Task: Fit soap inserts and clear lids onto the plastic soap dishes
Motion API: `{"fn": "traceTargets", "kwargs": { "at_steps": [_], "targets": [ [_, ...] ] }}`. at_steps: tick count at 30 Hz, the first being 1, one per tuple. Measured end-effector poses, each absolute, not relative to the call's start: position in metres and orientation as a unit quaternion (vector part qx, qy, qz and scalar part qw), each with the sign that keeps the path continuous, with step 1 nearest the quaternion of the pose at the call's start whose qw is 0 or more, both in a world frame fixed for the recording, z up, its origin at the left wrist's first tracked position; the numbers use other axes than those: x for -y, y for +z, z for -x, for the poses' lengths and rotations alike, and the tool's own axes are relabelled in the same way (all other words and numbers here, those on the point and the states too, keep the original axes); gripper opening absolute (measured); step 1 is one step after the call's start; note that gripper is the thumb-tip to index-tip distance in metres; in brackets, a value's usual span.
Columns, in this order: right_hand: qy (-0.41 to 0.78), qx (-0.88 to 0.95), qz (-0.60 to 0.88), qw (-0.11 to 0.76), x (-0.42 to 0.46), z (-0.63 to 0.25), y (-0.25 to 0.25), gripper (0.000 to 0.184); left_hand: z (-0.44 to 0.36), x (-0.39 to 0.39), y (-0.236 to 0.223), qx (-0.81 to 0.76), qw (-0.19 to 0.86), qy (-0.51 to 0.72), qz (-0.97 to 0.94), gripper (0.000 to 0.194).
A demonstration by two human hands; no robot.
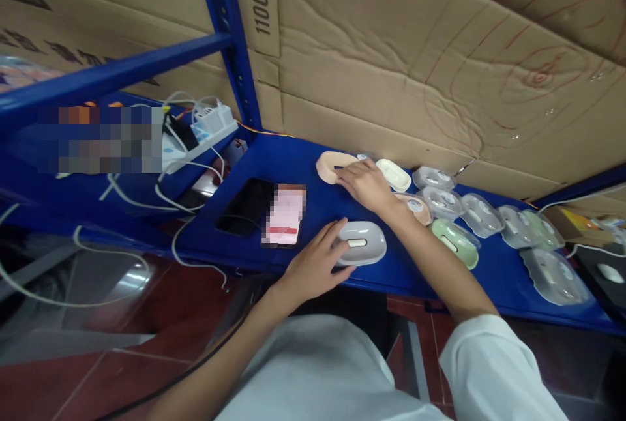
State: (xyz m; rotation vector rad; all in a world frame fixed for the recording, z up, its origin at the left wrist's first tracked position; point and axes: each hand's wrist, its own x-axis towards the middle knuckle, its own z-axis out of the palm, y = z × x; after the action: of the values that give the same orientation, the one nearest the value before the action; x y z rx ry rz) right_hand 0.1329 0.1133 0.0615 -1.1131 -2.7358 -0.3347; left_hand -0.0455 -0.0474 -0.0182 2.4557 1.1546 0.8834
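A grey oval soap dish [374, 238] with a pale bar across its middle lies near the shelf's front edge. My left hand [313, 268] curves around its left end, fingertips and thumb on the rim. Farther back, my right hand [366, 184] pinches the near edge of a peach soap dish [327, 167] and covers its right end. A cream soap dish [392, 174] sits just beyond the right hand. Under my right forearm, another peach dish [415, 208] is partly hidden. A green soap dish [452, 244] lies to the right of that forearm.
Several soap dishes in clear packaging [482, 214] spread over the blue shelf [317, 203] to the right. Two phones, one dark [244, 206] and one lit [284, 216], lie at left. Cables and a power strip [215, 121] are beyond; cardboard [352, 69] stands behind.
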Motion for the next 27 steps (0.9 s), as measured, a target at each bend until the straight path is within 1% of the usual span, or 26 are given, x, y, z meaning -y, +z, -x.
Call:
{"fn": "traceTargets", "kwargs": {
  "at_steps": [3, 6, 9, 12, 15, 18, 20, 22, 24, 27],
  "targets": [
    [-0.107, 0.92, 0.376, 0.032, -0.147, -0.098, 0.055, 0.035, 0.046, 0.047, -0.018, -0.398, 0.138, 0.299, -0.856, 0.02],
    [-0.1, 0.921, 0.377, 0.024, -0.161, -0.086, 0.05, 0.034, 0.048, 0.047, -0.018, -0.397, 0.126, 0.292, -0.861, 0.021],
    [-0.096, 0.913, 0.39, 0.075, -0.144, -0.105, 0.049, 0.037, 0.049, 0.047, -0.019, -0.395, 0.119, 0.287, -0.865, 0.023],
    [-0.101, 0.88, 0.448, 0.121, -0.109, -0.145, 0.049, 0.04, 0.051, 0.048, -0.021, -0.393, 0.121, 0.292, -0.864, 0.023],
    [-0.106, 0.858, 0.495, 0.09, -0.081, -0.179, 0.044, 0.042, 0.051, 0.047, -0.023, -0.394, 0.127, 0.304, -0.858, 0.022],
    [-0.085, 0.857, 0.507, 0.04, -0.073, -0.193, 0.033, 0.031, 0.05, 0.047, -0.024, -0.399, 0.133, 0.305, -0.854, 0.022],
    [-0.066, 0.855, 0.513, 0.04, -0.075, -0.194, 0.029, 0.027, 0.05, 0.046, -0.024, -0.404, 0.141, 0.303, -0.852, 0.022],
    [-0.042, 0.857, 0.503, 0.103, -0.073, -0.194, 0.03, 0.03, 0.05, 0.046, -0.022, -0.413, 0.16, 0.304, -0.844, 0.025],
    [-0.008, 0.853, 0.473, 0.222, -0.065, -0.194, 0.038, 0.033, 0.05, 0.045, -0.02, -0.434, 0.195, 0.303, -0.826, 0.034],
    [0.076, 0.798, 0.445, 0.4, -0.046, -0.197, 0.053, 0.036, 0.05, 0.045, -0.018, -0.465, 0.256, 0.311, -0.789, 0.062]
  ]
}}
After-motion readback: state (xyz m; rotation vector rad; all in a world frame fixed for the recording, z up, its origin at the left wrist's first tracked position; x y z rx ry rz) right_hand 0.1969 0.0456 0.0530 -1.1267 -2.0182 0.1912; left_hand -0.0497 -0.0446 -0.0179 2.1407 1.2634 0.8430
